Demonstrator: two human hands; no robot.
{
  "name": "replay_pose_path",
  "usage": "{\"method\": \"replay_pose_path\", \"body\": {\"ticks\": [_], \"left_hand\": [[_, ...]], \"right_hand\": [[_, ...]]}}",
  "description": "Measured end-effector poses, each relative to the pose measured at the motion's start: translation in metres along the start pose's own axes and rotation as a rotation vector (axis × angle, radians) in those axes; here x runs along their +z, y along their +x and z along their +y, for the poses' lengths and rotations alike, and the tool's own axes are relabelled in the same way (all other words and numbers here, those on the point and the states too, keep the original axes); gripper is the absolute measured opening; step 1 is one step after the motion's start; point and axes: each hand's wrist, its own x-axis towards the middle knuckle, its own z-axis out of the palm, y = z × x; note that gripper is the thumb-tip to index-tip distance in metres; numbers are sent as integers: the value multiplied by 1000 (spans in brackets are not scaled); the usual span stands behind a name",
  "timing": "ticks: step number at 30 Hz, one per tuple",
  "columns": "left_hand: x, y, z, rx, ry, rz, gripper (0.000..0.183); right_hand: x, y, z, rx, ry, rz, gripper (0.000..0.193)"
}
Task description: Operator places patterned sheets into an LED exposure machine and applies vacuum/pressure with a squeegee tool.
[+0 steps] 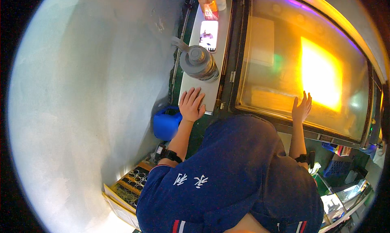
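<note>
While the left hand (pixel 191 105) lies flat, fingers spread, holding nothing, at the grey counter's (pixel 191 86) six-o'clock edge, the right hand (pixel 301 107), equally open, presses the glowing amber glass panel (pixel 284 66).

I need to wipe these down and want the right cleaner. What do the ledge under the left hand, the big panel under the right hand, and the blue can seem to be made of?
The ledge under the left hand looks like brushed metal: pale grey, dull sheen. The panel under the right hand looks like glass or clear plastic in a dark frame: light glows through it. The blue can looks like moulded plastic: even colour, soft gloss.
</note>
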Motion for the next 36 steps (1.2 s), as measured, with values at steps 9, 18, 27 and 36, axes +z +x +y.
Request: {"method": "replay_pose_path", "body": {"ticks": [9, 18, 27, 36], "left_hand": [[-1, 3, 1, 6, -5, 0, 35], [2, 1, -1, 4, 0, -4, 34], [1, -4, -5, 61, 15, -35, 38], [5, -8, -4, 84, 49, 1, 39]], "right_hand": [[-1, 2, -1, -1, -10, -7, 56], [-6, 3, -4, -3, 15, 0, 54], [-2, -7, 2, 36, 118, -37, 53], [-55, -132, -3, 29, 397, -57, 52]]}}
